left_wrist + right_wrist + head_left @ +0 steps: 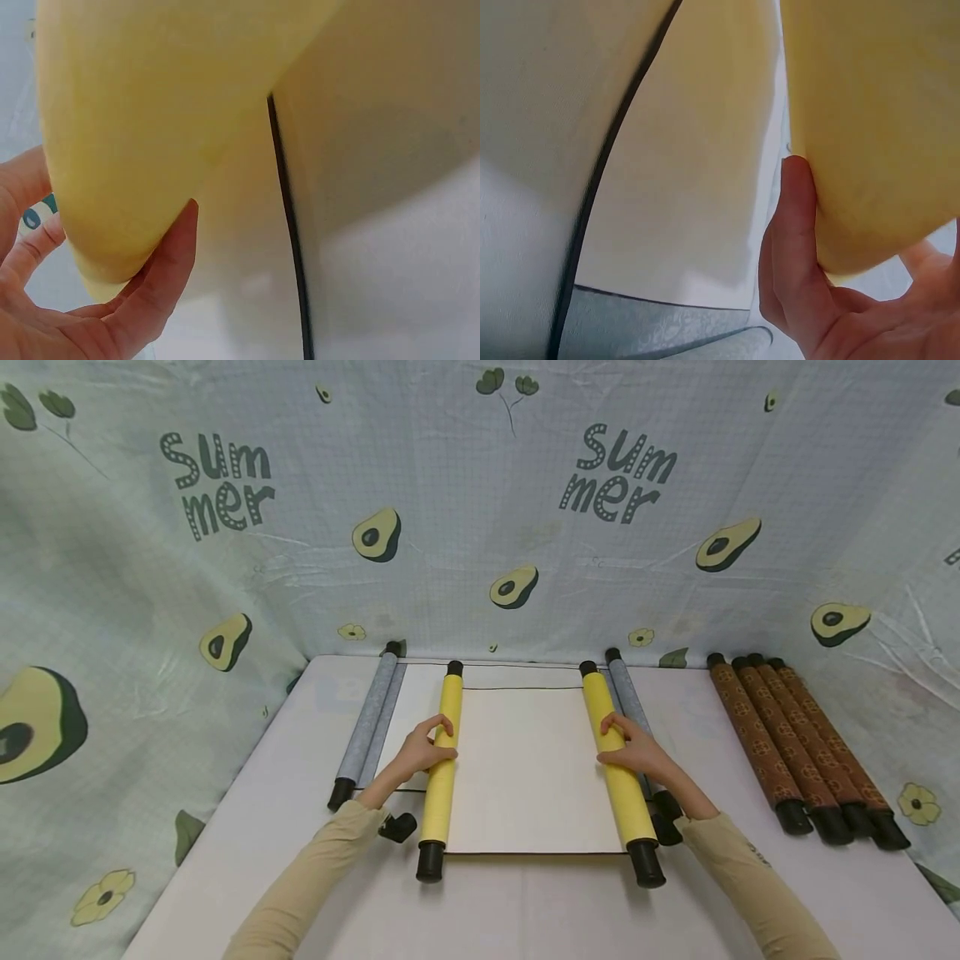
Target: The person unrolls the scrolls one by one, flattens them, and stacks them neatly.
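Observation:
A partly unrolled yellow scroll (pixel 442 797) has its cream sheet (pixel 534 768) spread between two rolled sides with black end caps. My left hand (pixel 424 752) grips the left roll about midway along. On the opposite side, my right hand (pixel 636 750) grips the right roll at a similar height. Both wrist views show fingers and thumb curled round the yellow roll (pixel 142 150). Behind and partly under the yellow scroll lies a grey-blue scroll (pixel 369 718), also spread open; much of its sheet is hidden.
Several brown patterned scrolls (pixel 787 743) with black caps lie side by side at the table's right. The white table (pixel 315 710) meets a hanging cloth (pixel 450 460) printed with avocados along its back and sides. A small black device (pixel 398 827) sits by the left wrist.

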{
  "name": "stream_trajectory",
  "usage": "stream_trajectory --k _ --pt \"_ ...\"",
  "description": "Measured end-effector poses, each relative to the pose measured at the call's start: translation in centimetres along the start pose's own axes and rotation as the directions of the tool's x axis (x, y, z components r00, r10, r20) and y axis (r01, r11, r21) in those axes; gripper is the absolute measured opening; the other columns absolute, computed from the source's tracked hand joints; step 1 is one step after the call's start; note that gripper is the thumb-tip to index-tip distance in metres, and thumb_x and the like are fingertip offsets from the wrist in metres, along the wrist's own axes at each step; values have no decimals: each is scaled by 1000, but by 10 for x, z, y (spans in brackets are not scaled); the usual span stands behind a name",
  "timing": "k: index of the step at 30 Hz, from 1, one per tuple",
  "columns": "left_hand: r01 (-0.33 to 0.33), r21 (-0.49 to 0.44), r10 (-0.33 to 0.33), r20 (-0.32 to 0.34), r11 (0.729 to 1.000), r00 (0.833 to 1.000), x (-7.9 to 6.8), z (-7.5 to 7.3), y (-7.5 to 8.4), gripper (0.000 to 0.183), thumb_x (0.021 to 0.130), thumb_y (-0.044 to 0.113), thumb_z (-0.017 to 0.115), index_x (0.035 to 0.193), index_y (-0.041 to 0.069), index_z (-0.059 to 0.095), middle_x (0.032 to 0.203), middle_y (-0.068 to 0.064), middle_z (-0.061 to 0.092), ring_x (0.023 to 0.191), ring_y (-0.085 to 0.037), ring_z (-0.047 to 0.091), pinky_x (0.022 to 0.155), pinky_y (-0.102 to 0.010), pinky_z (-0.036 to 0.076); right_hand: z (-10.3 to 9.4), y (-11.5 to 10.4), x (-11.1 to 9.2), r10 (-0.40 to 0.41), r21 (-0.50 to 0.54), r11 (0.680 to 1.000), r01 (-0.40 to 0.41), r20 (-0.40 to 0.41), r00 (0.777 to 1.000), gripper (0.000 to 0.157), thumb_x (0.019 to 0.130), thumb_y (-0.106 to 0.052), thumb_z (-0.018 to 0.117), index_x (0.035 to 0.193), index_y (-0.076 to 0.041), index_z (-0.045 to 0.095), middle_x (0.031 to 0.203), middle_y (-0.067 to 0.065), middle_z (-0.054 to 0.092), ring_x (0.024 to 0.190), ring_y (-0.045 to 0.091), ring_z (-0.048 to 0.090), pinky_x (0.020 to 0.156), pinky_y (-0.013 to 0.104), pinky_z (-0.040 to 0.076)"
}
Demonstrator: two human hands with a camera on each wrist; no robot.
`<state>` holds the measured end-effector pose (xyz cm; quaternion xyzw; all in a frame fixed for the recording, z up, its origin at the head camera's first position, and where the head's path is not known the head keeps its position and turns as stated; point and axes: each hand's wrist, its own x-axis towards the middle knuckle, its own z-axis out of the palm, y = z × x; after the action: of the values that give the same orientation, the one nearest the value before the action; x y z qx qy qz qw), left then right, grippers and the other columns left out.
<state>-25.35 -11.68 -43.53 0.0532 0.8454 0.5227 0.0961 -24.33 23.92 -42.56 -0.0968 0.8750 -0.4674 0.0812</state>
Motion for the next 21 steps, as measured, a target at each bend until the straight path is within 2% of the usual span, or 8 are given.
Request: stream_trajectory --k 6,15,21 --pt "16 17 -17 7 1000 1000 -1 -2 1 28 74 6 62 100 10 53 85 -19 54 53 -14 51 39 -22 38 -2 0 -2 29 -10 1000 -29 13 1000 37 75 -7 64 105 -4 42 108 24 41 71 23 48 57 30 43" --pt "-20 11 20 11 1000 1000 -1 -5 0 24 77 7 58 101 5 58 102 -24 53 59 -15 51 40 -23 41 -6 0 -2 70 -25 997 -70 11 997 37 78 -13 62 110 -7 46 111 25 43 72 23 49 55 30 43" --pt "-16 25 16 -10 1000 1000 0 -5 -3 20 77 10 61 97 7 61 98 -21 54 55 -13 47 39 -22 37 -8 0 -3 75 -8 997 -75 21 997 33 79 -13 60 109 -6 48 113 25 43 72 23 50 57 30 44"
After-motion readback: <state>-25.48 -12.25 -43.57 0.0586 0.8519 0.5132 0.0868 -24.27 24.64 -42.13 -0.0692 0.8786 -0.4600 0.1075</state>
